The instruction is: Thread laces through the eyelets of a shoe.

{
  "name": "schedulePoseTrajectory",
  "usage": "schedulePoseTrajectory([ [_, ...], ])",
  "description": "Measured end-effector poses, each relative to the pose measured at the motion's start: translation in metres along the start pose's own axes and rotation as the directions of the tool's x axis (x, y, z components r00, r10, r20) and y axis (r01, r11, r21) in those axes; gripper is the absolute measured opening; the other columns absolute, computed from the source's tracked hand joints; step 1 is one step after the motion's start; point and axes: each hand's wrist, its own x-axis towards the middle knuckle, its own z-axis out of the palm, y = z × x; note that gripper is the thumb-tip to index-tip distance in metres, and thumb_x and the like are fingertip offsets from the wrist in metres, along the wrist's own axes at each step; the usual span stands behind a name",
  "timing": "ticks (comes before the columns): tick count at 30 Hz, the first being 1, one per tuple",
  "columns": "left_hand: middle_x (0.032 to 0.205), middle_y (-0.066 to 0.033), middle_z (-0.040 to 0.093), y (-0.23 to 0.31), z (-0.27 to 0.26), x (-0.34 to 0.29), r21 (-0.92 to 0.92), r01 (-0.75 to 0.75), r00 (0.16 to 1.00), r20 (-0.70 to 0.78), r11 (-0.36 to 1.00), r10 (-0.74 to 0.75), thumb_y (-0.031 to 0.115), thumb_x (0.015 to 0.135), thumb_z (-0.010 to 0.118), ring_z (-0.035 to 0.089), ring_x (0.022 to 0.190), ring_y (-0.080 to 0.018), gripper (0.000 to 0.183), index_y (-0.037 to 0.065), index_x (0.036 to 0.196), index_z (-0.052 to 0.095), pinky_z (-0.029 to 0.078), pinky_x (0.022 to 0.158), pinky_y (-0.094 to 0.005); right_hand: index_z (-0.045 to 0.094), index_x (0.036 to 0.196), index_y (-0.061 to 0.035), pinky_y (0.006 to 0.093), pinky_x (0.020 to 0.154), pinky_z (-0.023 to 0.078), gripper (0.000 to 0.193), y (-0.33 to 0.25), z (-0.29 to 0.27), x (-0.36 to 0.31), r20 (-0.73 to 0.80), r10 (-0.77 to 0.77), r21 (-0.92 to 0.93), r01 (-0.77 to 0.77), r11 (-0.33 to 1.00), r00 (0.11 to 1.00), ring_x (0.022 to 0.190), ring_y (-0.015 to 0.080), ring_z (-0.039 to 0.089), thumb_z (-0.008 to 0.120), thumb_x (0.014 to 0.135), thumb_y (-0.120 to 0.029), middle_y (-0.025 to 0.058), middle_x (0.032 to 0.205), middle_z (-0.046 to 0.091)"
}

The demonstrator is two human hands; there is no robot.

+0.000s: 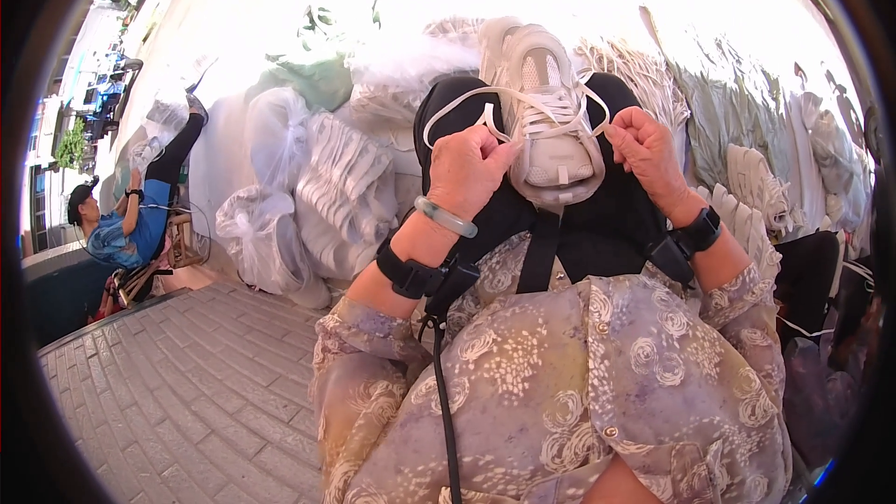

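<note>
A pale beige and white sneaker (558, 166) rests between my knees, with its toe towards me and its heel pointing away. White shoelaces (547, 115) cross its tongue through the eyelets. On the left, a long lace loop curves out over my black-clad knee. My left hand (462, 171) pinches a lace close beside the shoe's left edge; a flat lace end sticks up by its fingertips. My right hand (647, 157) pinches the lace running off the shoe's right side, its thumb and forefinger together.
Clear plastic bags (273, 224) and stacked pale shoe pieces (345, 177) lie at the left. Bundles of white laces (644, 75) and more pale pieces (751, 187) are at the right. Another person (131, 224) sits at the far left, near brick paving (187, 383).
</note>
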Motion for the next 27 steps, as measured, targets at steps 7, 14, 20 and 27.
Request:
schedulePoseTrajectory([
  [7,0.072,-0.0094,0.056,-0.006,0.011,-0.007,0.529,-0.598,0.634,-0.148,0.602,0.759,0.017,0.068,0.073,0.056,0.056,-0.0227,0.028,0.004,0.088,0.059,0.045,0.052,-0.0331,0.059,0.079,-0.0046,0.0283,0.055,0.044,0.007,-0.029,0.032,-0.003,0.073,-0.522,-0.417,0.502,0.758,0.850,0.060,0.0155,0.056,0.063,0.079,-0.010,0.0042,0.066,0.055],
  [14,0.067,-0.0114,0.059,-0.012,0.016,-0.009,0.449,-0.427,0.843,-0.116,0.785,0.525,0.010,0.072,0.064,0.057,0.055,-0.0208,0.018,-0.001,0.086,0.061,0.046,0.053,-0.0295,0.062,0.077,-0.0070,0.0372,0.061,0.046,0.008,-0.036,0.059,0.004,0.299,-0.578,-0.557,0.631,0.540,0.759,0.070,0.0266,0.059,0.060,0.074,-0.014,0.0078,0.072,0.056],
  [20,0.066,-0.0134,0.063,-0.029,0.014,0.003,0.019,-0.441,0.877,-0.204,0.897,0.435,0.009,0.074,0.058,0.061,0.057,-0.0205,0.016,0.000,0.086,0.065,0.048,0.056,-0.0296,0.060,0.070,-0.0051,0.0381,0.062,0.047,0.010,-0.031,0.076,0.015,0.368,-0.613,-0.641,0.668,0.378,0.699,0.070,0.0290,0.059,0.062,0.070,-0.014,0.0095,0.070,0.057],
  [27,0.065,-0.0069,0.063,-0.041,0.012,0.015,-0.248,-0.296,0.955,-0.091,0.922,0.282,0.006,0.077,0.056,0.058,0.058,-0.0086,0.018,-0.002,0.090,0.065,0.048,0.056,-0.0237,0.063,0.066,-0.0075,0.0367,0.060,0.046,0.006,-0.036,0.083,0.025,0.508,-0.556,-0.719,0.679,0.146,0.658,0.067,0.0248,0.062,0.064,0.065,-0.013,0.0079,0.067,0.060],
])
